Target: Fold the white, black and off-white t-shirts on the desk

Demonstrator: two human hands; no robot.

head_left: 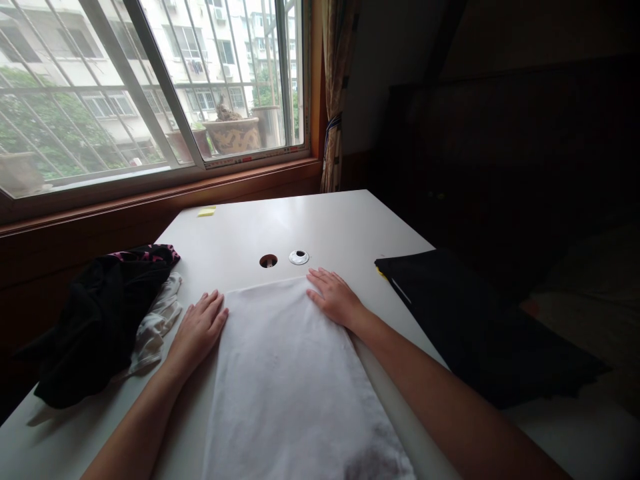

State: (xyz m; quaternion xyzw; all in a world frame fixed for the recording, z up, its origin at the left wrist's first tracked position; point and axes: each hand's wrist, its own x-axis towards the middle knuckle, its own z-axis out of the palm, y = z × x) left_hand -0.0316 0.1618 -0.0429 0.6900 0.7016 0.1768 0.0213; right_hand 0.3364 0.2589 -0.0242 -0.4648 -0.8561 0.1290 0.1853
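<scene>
A white garment [280,373] lies flat on the white table, its far edge running between my two hands. It looks folded into a long panel, with a dark patch near the bottom of the view. My left hand [200,327] rests flat at its far left corner, fingers stretched out and the tips touching its edge. On the far right corner lies my right hand [333,297], palm down with fingers extended over the cloth. Neither hand grips anything. The garment's near end runs out of view.
At the left sits a crumpled pile of black clothing [95,320] with a pale cloth [159,327] beside it. Dark folded clothing [475,327] lies on the right. Beyond the garment, the table [340,220] has a round hole [269,261], a ring-shaped piece [299,257] and a yellow note [207,211].
</scene>
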